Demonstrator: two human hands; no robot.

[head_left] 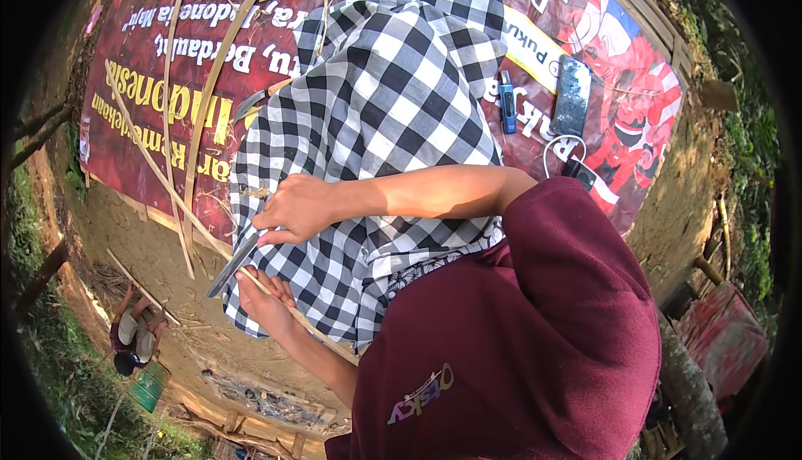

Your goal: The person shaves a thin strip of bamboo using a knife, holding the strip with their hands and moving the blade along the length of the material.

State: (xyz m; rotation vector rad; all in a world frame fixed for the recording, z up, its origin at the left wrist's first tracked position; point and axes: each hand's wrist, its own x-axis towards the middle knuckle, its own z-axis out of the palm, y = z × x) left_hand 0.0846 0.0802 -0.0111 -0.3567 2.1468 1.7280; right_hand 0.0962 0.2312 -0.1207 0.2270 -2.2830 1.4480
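My right hand [299, 208] is closed around a knife, its grey blade [232, 268] slanting down to the left over the edge of a black-and-white checked cloth [418, 101]. Just below the blade, my left hand [266, 299] grips a thin pale bamboo strip [317, 326] between thumb and fingers. One end of this strip runs back along my left forearm; beyond the blade it seems to continue up to the left. The cloth covers my lap and legs. A second knife [261, 99] with a wooden handle lies at the cloth's left side.
Under the cloth spreads a dark red printed banner [125, 147], with several long bamboo strips [200, 126] on its left. A phone [572, 96], a blue pen-like device [507, 102] and a small black device [578, 173] lie right. Another person [138, 332] crouches on the ground at lower left.
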